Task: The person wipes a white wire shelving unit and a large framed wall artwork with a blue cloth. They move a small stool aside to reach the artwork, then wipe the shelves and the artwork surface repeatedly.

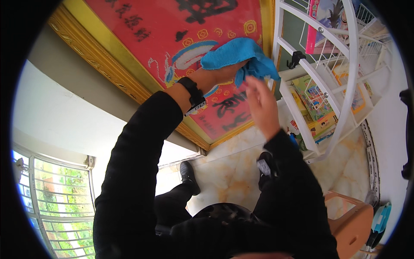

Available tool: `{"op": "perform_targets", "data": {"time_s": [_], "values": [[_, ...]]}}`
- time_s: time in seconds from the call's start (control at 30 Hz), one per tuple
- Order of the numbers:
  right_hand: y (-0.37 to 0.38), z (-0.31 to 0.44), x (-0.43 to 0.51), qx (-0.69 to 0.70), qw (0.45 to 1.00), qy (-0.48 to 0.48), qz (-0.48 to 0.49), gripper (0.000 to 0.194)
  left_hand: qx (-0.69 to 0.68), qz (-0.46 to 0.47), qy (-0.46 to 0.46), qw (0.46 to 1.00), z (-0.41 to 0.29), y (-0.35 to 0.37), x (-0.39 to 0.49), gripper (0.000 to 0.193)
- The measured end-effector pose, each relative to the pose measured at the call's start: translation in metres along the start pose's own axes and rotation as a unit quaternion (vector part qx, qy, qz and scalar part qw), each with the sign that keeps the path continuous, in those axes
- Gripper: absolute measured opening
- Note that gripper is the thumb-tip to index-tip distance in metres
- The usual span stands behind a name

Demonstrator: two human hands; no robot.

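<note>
A blue cloth [234,53] is draped over the fingers of my left hand [226,73], whose wrist wears a black band with a small device. That hand and the cloth lie over the red picture [129,26] in its ornate gold frame [110,74]; contact with the surface cannot be told. My left fingers are hidden beneath the cloth. Just below the hanging end of the cloth is my right hand [262,106], blurred, with its fingers pointing up towards it. Whether the right fingers touch the cloth cannot be made out.
At the right stands a white wire rack [351,64] holding books [313,97], with a black hook [296,60] on its bar. An orange plastic stool [354,226] is at the lower right. My shoes [188,176] are on the marbled tile floor [226,171]. A barred window [61,194] is at the lower left.
</note>
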State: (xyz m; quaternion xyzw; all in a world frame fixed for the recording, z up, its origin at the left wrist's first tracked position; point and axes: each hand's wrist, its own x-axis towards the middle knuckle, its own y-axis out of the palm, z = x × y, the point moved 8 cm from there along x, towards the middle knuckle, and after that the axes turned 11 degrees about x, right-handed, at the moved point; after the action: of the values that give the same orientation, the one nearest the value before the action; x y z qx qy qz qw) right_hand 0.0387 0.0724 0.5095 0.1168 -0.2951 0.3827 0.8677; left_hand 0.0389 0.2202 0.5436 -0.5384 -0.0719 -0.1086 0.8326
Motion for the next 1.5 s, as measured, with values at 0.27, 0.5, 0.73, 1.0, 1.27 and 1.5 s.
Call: {"op": "perform_targets", "data": {"time_s": [0.27, 0.5, 0.73, 1.0, 1.27, 1.5], "values": [[0.026, -0.020, 0.120, -0.187, 0.957, -0.163, -0.147, 0.039, 0.082, -0.122, -0.120, 0.982, -0.023, -0.102, -0.088, 0.042], [0.084, 0.024, 0.126, -0.252, 0.903, -0.327, -0.120, 0.049, -0.131, 0.012, -0.237, 0.963, -0.095, -0.100, -0.217, 0.041], [0.144, -0.051, 0.034, -0.211, 0.923, -0.235, 0.220, 0.012, -0.216, 0.089, -0.335, 0.913, -0.133, -0.072, -0.315, 0.034], [0.027, -0.112, 0.110, -0.371, 0.893, -0.167, -0.193, 0.066, -0.236, 0.080, -0.363, 0.898, -0.134, -0.053, -0.343, 0.035], [0.100, -0.147, 0.011, -0.362, 0.919, -0.114, -0.105, 0.071, -0.242, 0.050, -0.314, 0.917, -0.118, -0.061, -0.313, 0.037], [0.035, -0.150, 0.091, -0.343, 0.925, -0.135, -0.095, 0.061, -0.266, 0.051, -0.311, 0.911, -0.127, -0.050, -0.316, 0.033]]}}
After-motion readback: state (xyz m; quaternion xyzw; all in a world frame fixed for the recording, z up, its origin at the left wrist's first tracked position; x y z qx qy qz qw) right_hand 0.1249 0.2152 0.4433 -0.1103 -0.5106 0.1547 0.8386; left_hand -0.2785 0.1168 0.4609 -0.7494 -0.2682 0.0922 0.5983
